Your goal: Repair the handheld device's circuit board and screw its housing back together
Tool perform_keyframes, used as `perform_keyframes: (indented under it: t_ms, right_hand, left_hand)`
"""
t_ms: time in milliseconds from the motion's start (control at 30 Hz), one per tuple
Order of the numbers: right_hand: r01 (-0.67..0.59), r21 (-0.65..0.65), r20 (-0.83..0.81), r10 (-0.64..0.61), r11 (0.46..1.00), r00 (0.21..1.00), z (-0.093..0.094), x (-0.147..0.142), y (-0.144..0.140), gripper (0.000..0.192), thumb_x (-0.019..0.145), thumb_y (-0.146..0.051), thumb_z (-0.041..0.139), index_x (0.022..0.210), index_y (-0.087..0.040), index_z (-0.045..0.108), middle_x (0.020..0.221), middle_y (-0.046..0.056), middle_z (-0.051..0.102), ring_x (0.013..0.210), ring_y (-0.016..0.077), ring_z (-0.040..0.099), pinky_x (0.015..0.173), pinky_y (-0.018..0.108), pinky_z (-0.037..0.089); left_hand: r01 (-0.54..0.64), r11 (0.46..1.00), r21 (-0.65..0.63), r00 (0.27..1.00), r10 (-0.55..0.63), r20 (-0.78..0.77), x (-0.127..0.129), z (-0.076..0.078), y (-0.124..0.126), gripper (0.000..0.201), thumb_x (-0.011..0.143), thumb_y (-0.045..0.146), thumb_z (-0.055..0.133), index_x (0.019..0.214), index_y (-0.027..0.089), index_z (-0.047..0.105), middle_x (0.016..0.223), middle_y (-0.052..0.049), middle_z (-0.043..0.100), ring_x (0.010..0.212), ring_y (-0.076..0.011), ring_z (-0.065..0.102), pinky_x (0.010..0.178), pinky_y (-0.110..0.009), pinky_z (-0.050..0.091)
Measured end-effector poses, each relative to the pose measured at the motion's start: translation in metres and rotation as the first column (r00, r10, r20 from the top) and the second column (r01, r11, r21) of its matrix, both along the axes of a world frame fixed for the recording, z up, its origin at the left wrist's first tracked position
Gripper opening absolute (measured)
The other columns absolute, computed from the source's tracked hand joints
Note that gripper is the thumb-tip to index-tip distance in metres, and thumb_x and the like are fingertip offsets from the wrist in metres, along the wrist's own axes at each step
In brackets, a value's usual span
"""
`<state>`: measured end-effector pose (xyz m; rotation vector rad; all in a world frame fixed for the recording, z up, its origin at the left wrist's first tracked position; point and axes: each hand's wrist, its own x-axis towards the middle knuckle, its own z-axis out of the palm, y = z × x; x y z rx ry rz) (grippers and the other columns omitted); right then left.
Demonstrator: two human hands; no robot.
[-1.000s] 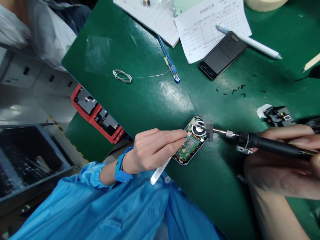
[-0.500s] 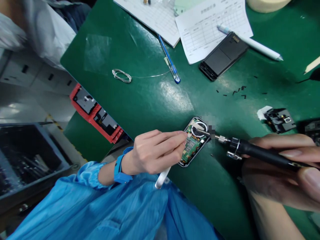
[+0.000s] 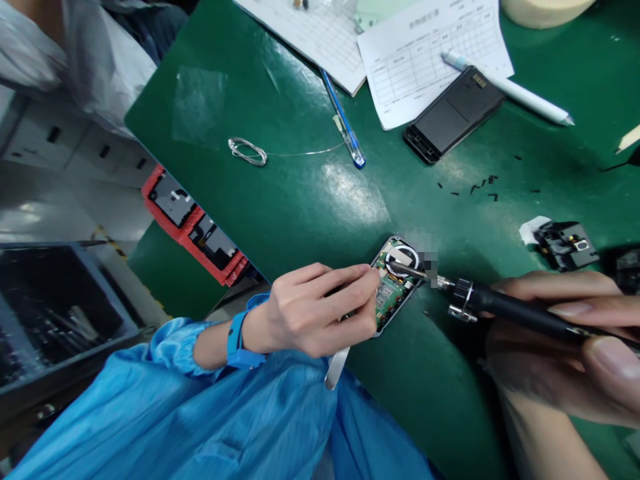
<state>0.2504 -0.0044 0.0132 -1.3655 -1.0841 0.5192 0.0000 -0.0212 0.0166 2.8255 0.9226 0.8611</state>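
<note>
My left hand (image 3: 320,307) is closed in a pinch beside an open electronic device (image 3: 393,293), its fingertips at the near left edge. The flat metal end of what looks like tweezers (image 3: 337,368) sticks out below that hand; its tips are hidden. In the device lie a green circuit board and a round black part with a white ring (image 3: 416,259). My right hand (image 3: 570,347) grips a soldering iron (image 3: 505,305) by its black handle. The iron's metal tip reaches over the ring's lower left side; whether it touches is unclear.
Behind the device lie a black battery pack (image 3: 453,117), a white pen (image 3: 537,100), papers (image 3: 400,80) and a blue pen (image 3: 345,123). A thin wire coil (image 3: 247,152) is farther left. Small black bits and a black module (image 3: 567,245) lie right. Another person's sleeve (image 3: 100,60) shows top left.
My left hand and the tweezers have shifted slightly right along the device. The soldering iron has moved a little left against the device, its tip still over the ring. The whole view has shifted slightly.
</note>
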Motion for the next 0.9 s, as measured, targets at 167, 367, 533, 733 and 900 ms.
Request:
perform_keyframes:
  t_ms: [167, 367, 533, 733, 900]
  right_hand:
    - [-0.042, -0.004, 0.104, 0.042, 0.999, 0.994, -0.001, -0.001, 0.0, 0.069, 0.076, -0.09, 0.073, 0.049, -0.032, 0.046, 0.042, 0.001, 0.043, 0.03, 0.0206, 0.044, 0.032, 0.036, 0.032]
    - [-0.068, -0.028, 0.071, 0.07, 0.997, 0.995, 0.002, -0.003, 0.002, 0.069, 0.082, -0.089, 0.071, 0.05, -0.033, 0.048, 0.042, 0.002, 0.043, 0.033, 0.0236, 0.051, 0.032, 0.039, 0.036]
    - [-0.098, -0.006, 0.012, 0.098, 0.995, 0.995, 0.001, -0.005, -0.001, 0.064, 0.086, -0.08, 0.078, 0.051, -0.031, 0.054, 0.044, 0.002, 0.046, 0.037, 0.0242, 0.057, 0.033, 0.038, 0.041]
    - [-0.089, 0.008, -0.005, 0.089, 0.996, 0.996, 0.003, 0.005, -0.001, 0.066, 0.083, -0.083, 0.08, 0.05, -0.031, 0.056, 0.042, 0.001, 0.047, 0.037, 0.0259, 0.061, 0.033, 0.038, 0.041]
    - [-0.503, -0.347, 0.061, 0.554, 0.791, 0.83, 0.006, 0.055, 0.002, 0.046, 0.067, -0.079, 0.096, 0.067, -0.035, 0.081, 0.065, 0.01, 0.076, 0.057, 0.0374, 0.078, 0.037, 0.046, 0.055]
  left_hand:
    - [0.002, 1.0, 0.002, 1.0, -0.002, 0.003, -0.001, 0.001, 0.0, 0.02, 0.102, 0.006, 0.071, 0.086, 0.019, 0.074, 0.109, -0.004, 0.089, 0.098, -0.0191, 0.087, 0.06, -0.023, 0.058]
    - [-0.01, 1.0, -0.003, 1.0, 0.01, 0.009, -0.001, -0.001, -0.002, 0.021, 0.102, 0.007, 0.07, 0.085, 0.02, 0.073, 0.11, -0.004, 0.088, 0.1, -0.0192, 0.086, 0.059, -0.024, 0.057]
    - [-0.008, 1.0, 0.013, 1.0, 0.008, -0.019, -0.001, -0.001, -0.001, 0.025, 0.103, 0.008, 0.068, 0.083, 0.021, 0.073, 0.11, -0.003, 0.089, 0.099, -0.0175, 0.086, 0.06, -0.024, 0.056]
    - [-0.014, 1.0, 0.021, 1.0, 0.014, -0.015, 0.001, 0.0, -0.001, 0.024, 0.102, 0.007, 0.069, 0.083, 0.021, 0.072, 0.108, -0.003, 0.089, 0.098, -0.017, 0.086, 0.059, -0.024, 0.057]
    - [-0.022, 1.0, 0.022, 0.999, 0.023, -0.039, 0.001, 0.001, -0.001, 0.027, 0.104, 0.009, 0.067, 0.082, 0.023, 0.071, 0.108, 0.001, 0.089, 0.099, -0.0156, 0.086, 0.06, -0.023, 0.057]
